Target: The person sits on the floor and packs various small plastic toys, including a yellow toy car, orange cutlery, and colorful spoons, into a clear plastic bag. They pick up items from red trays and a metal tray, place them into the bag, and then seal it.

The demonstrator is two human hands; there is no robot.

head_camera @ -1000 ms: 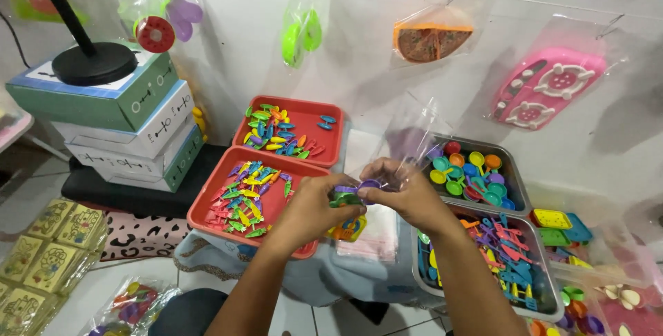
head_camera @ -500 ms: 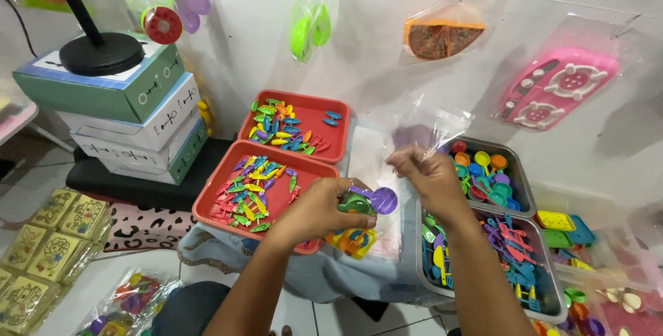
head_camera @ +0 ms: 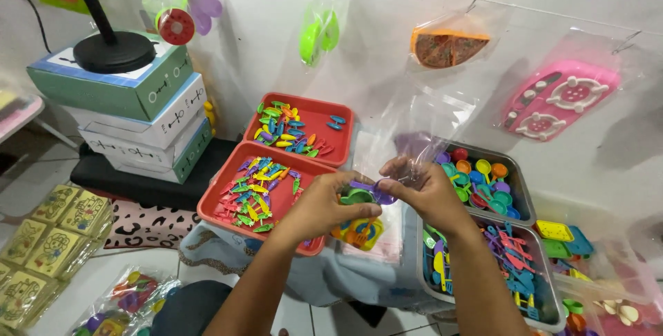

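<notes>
Toy pieces (head_camera: 364,192), green and purple, sit pinched between both hands over the cloth-covered table (head_camera: 359,277). Head view: left of them, two red trays (head_camera: 273,198) hold small coloured toy parts; right, two grey trays (head_camera: 483,187) hold spoons and utensils. Left hand (head_camera: 324,206) grips the green piece, fingers curled. Right hand (head_camera: 421,194) grasps a clear plastic bag (head_camera: 421,125) and the purple piece.

This looks like a small home workshop for packing plastic toys. Bagged toy samples (head_camera: 445,46) hang on the white wall above the red trays (head_camera: 276,198) of sorted coloured pieces; metal trays (head_camera: 525,205) sit right of them, stacked boxes (head_camera: 138,115) to their left.
</notes>
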